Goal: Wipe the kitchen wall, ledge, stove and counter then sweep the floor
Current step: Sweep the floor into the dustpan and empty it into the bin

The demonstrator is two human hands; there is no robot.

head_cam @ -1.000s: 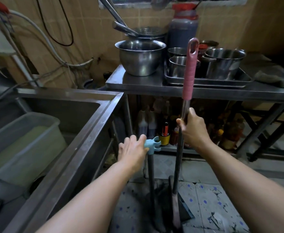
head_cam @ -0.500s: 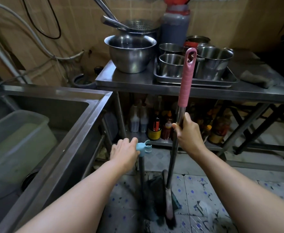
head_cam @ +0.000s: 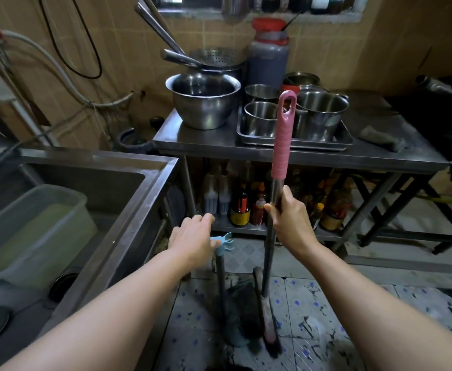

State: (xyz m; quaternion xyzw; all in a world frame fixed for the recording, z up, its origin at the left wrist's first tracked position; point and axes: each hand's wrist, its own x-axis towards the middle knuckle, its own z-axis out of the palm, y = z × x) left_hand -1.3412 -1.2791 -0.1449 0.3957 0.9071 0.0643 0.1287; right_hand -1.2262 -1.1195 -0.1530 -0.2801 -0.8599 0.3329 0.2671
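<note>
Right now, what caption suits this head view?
Right hand grips the broom; left hand rests on the dustpan handle.

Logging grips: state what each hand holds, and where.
Right hand grips the broom on its metal shaft, below the pink grip. Left hand rests on the dustpan handle's blue top.
</note>
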